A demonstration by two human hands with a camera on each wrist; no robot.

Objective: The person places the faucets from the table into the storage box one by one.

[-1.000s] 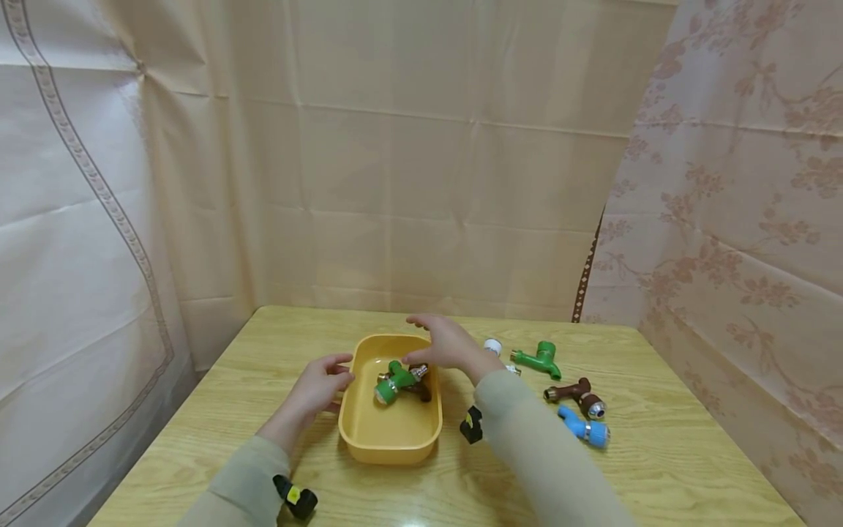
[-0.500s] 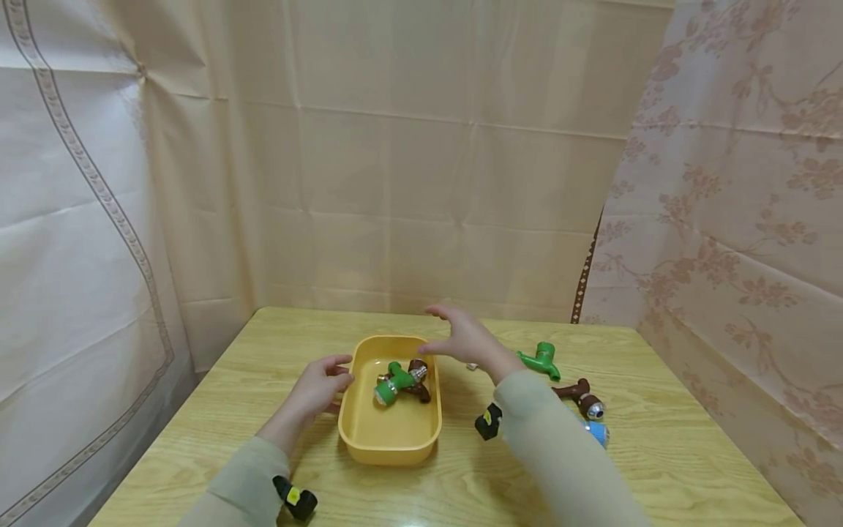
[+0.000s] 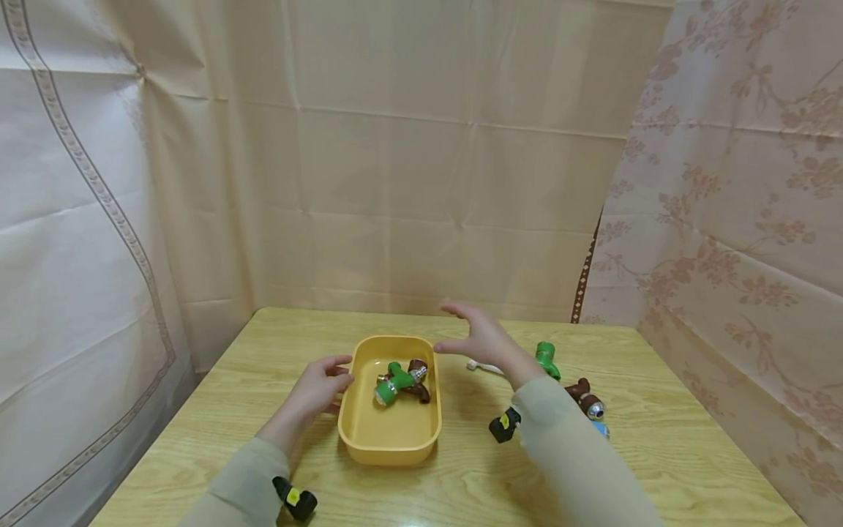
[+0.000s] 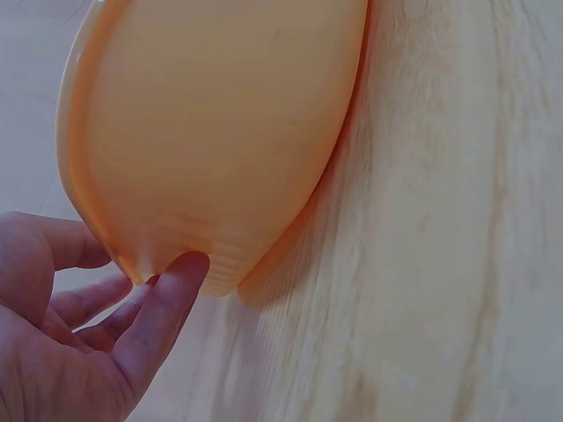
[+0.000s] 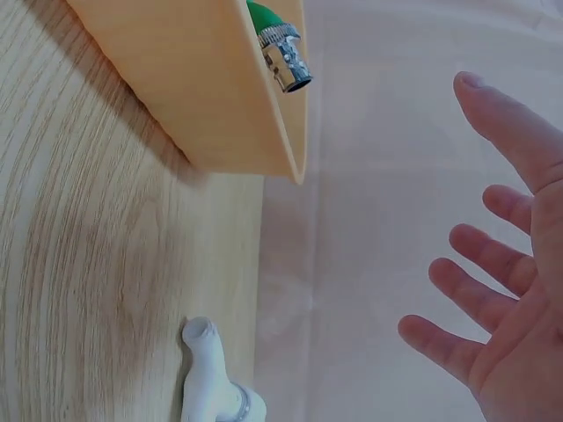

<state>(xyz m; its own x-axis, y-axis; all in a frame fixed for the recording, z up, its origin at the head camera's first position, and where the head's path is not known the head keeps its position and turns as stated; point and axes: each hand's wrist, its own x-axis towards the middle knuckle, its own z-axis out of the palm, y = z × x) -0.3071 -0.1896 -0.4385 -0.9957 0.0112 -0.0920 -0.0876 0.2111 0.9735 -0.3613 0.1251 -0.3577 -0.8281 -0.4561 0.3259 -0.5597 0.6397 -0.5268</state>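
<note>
A yellow plastic basin point(image 3: 388, 439) stands on the table with a green tap point(image 3: 395, 384) and a dark brown tap point(image 3: 418, 392) lying crossed inside it. My left hand point(image 3: 316, 391) rests its fingertips against the basin's left side, fingers loosely bent; the left wrist view shows them at the rim. Beyond the basin's right rim, my right hand point(image 3: 484, 342) hovers in the air, fingers spread, holding nothing. Under it lies a white tap point(image 5: 211, 387), mostly hidden by the hand in the head view. The green tap's metal end point(image 5: 286, 63) shows over the rim in the right wrist view.
To the right on the table lie another green tap point(image 3: 546, 359), another brown tap point(image 3: 586, 399) and a blue tap point(image 3: 601, 429), all partly covered by my right arm. Beige cloth point(image 3: 428, 183) hangs behind the wooden table point(image 3: 283, 337); patterned cloth hangs at both sides.
My right hand has moved from above the basin out to the right, fingers staying spread. The brown tap in the basin has come into fuller view. My left hand and the basin have stayed put.
</note>
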